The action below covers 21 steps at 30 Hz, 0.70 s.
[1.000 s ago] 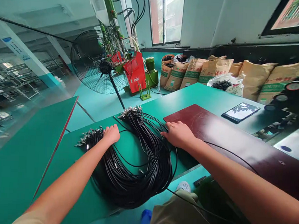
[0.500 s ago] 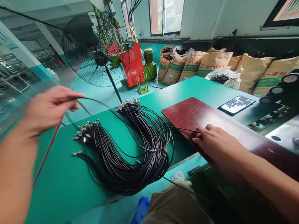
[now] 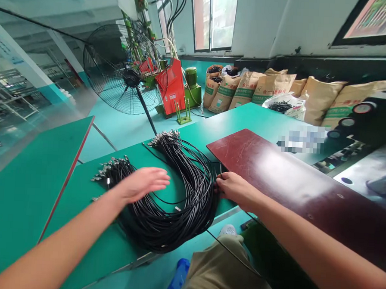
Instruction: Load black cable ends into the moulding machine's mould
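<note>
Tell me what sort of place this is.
Probably a factory floor for cable assembly. A big bundle of black cables with metal connectors lies on a green worktable, sacks of material line the wall, and a red machine stands beside an industrial fan.

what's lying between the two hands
In the head view, the black cable bundle arcs between the left hand and the right hand.

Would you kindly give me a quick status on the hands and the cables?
Left hand open above cable bundle. Right hand pinching one cable at bundle's edge. Nothing blocking.
</note>
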### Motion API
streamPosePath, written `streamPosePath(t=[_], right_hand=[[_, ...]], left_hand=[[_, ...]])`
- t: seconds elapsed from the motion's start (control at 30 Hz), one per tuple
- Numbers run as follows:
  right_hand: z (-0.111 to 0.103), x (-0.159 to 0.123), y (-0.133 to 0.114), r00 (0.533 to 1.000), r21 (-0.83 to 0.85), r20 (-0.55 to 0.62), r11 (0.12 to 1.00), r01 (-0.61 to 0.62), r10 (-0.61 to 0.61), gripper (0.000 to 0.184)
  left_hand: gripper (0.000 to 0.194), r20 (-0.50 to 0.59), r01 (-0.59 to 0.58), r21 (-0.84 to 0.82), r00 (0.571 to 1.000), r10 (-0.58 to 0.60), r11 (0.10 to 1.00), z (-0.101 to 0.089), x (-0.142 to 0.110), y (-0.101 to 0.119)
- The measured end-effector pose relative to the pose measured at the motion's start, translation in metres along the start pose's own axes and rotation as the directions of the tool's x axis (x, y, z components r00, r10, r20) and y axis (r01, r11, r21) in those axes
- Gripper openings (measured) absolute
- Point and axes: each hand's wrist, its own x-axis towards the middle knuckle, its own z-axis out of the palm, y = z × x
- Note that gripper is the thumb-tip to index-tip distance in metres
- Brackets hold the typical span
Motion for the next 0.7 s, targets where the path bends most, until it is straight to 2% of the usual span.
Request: streamPosePath(t=[0.07, 0.13, 0.2, 0.3, 0.4, 0.5, 0.57, 0.63, 0.7], right_hand=[[0.009, 0.003, -0.005, 0.998, 0.118, 0.015, 0.992, -0.054, 0.053, 0.025], [0.015, 0.005, -0.011, 0.995, 0.213, 0.035, 0.972, -0.103, 0.097, 0.031], [0.02, 0.008, -0.018, 0.989, 0.291, 0.076, 0.945, -0.146, 0.13, 0.035], [0.027, 0.01, -0.028, 0.973, 0.376, 0.187, 0.905, -0.197, 0.134, 0.036], [0.032, 0.008, -0.039, 0.953, 0.417, 0.293, 0.885, -0.206, 0.084, 0.039], [0.033, 0.001, -0.05, 0.951, 0.417, 0.306, 0.894, -0.166, 0.034, 0.043], [0.034, -0.01, -0.063, 0.974, 0.263, 0.227, 0.964, -0.043, -0.018, 0.049], [0.035, -0.026, -0.08, 0.986, -0.074, 0.101, 0.988, 0.138, -0.13, 0.059], [0.034, -0.044, -0.102, 0.948, -0.409, 0.01, 0.863, 0.295, -0.319, 0.069]], left_hand=[[0.014, 0.041, 0.065, -0.09, 0.997, -0.062, 0.994, 0.041, 0.036, -0.024], [0.011, 0.052, 0.072, -0.155, 0.997, -0.065, 0.985, 0.061, 0.056, -0.043], [0.013, 0.041, 0.055, -0.207, 0.998, -0.048, 0.977, 0.068, 0.065, -0.053], [0.018, 0.065, 0.067, -0.279, 0.997, -0.05, 0.958, 0.07, 0.066, -0.054], [0.026, 0.164, 0.123, -0.33, 0.984, -0.071, 0.936, 0.072, 0.064, -0.048], [0.036, 0.26, 0.167, -0.337, 0.962, -0.079, 0.927, 0.072, 0.059, -0.045], [0.045, 0.304, 0.162, -0.343, 0.951, -0.054, 0.925, 0.072, 0.053, -0.043], [0.053, 0.329, 0.129, -0.362, 0.944, -0.003, 0.923, 0.072, 0.046, -0.04], [0.057, 0.326, 0.029, -0.408, 0.938, 0.116, 0.912, 0.074, 0.039, -0.031]])
